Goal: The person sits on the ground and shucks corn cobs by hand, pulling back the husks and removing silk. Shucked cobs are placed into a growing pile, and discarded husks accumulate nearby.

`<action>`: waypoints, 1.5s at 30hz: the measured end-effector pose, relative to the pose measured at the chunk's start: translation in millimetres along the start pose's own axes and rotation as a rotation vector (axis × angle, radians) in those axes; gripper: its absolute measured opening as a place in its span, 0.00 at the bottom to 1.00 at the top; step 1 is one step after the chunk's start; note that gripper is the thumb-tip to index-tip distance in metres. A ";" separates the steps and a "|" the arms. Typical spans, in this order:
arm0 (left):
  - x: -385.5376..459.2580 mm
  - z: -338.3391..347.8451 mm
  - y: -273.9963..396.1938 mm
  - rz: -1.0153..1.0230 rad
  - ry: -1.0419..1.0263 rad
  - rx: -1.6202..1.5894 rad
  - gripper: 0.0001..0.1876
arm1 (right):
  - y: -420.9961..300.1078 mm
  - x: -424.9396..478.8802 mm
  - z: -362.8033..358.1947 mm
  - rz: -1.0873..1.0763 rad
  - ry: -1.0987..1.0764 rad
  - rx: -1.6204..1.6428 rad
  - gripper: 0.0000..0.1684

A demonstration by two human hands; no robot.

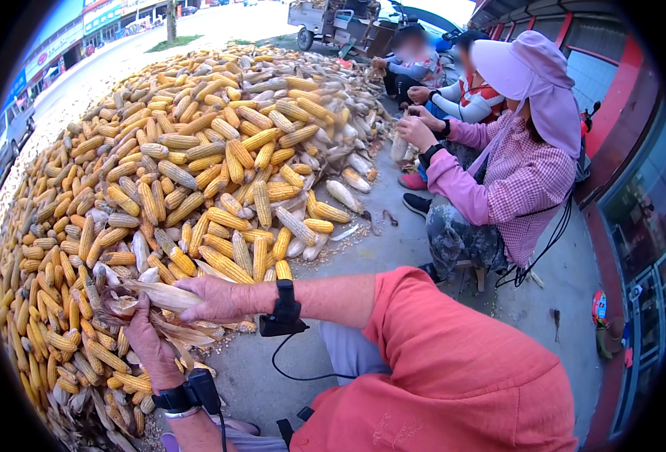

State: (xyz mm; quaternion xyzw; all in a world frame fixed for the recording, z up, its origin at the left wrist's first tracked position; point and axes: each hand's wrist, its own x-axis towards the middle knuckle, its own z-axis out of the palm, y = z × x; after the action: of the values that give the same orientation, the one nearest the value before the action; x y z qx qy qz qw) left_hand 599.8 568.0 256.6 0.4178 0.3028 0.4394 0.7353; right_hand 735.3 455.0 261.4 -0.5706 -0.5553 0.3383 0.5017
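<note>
My left hand (149, 339) grips a partly opened ear of corn (119, 305) by its lower part, at the near edge of the heap. Dry, brownish husk surrounds this ear, and its kernels are mostly hidden. Between the thumb and fingers of my right hand (214, 298) is a long pale husk leaf (166, 295), pulled out sideways from the ear. More loose husk strips (189, 334) hang below my hands. Behind and beneath them rises a large heap of husked yellow corn cobs (197, 186), some with greyish kernels.
To the right, a co-worker in a purple sun hat (536, 73) sits holding a pale-husked ear (399, 146). Two more people sit beyond. Unhusked ears (344, 195) lie along the heap's right edge. Cables (310, 370) run from my wrist straps. A cargo tricycle (333, 22) stands behind.
</note>
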 end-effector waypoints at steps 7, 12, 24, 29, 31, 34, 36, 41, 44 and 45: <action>1.2 0.3 7.6 0.066 -0.063 0.140 0.16 | -2.0 -5.0 -9.6 0.008 -0.033 -0.143 0.29; -1.1 -0.5 11.5 0.045 -0.054 0.247 0.13 | -3.8 -11.9 -10.6 -0.012 -0.004 -0.339 0.28; -0.9 -4.7 6.2 0.102 -0.016 0.203 0.13 | -7.4 -11.6 -5.6 -0.151 0.057 -0.457 0.29; -3.9 1.5 3.1 0.028 -0.022 0.051 0.17 | -3.9 -7.8 -9.2 -0.057 0.016 -0.426 0.34; -1.3 -1.7 0.7 0.103 -0.018 0.126 0.17 | -8.1 -8.9 -9.2 -0.027 -0.008 -0.448 0.36; 2.9 -3.4 1.1 0.107 0.009 0.102 0.19 | -2.9 -11.8 -3.4 -0.082 0.042 -0.452 0.35; 11.8 -12.2 -5.3 0.044 0.016 0.050 0.18 | -0.9 -12.6 -2.4 -0.175 0.081 -0.542 0.35; 11.3 -19.7 -5.8 -0.199 -0.140 -0.231 0.14 | -11.0 -14.1 -9.0 -0.334 0.105 -0.666 0.35; 6.8 -14.4 -3.5 -0.344 -0.186 -0.360 0.16 | -10.2 -14.5 -13.3 -0.439 0.116 -0.690 0.34; 1.7 -11.8 -5.6 -0.295 -0.252 -0.402 0.16 | -9.5 -12.2 -13.5 -0.501 0.130 -0.681 0.34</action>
State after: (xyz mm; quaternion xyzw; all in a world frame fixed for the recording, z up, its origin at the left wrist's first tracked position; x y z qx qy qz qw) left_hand 593.1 572.2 246.1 0.2662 0.1735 0.3234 0.8913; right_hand 743.4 439.3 271.9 -0.5712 -0.7240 -0.0335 0.3851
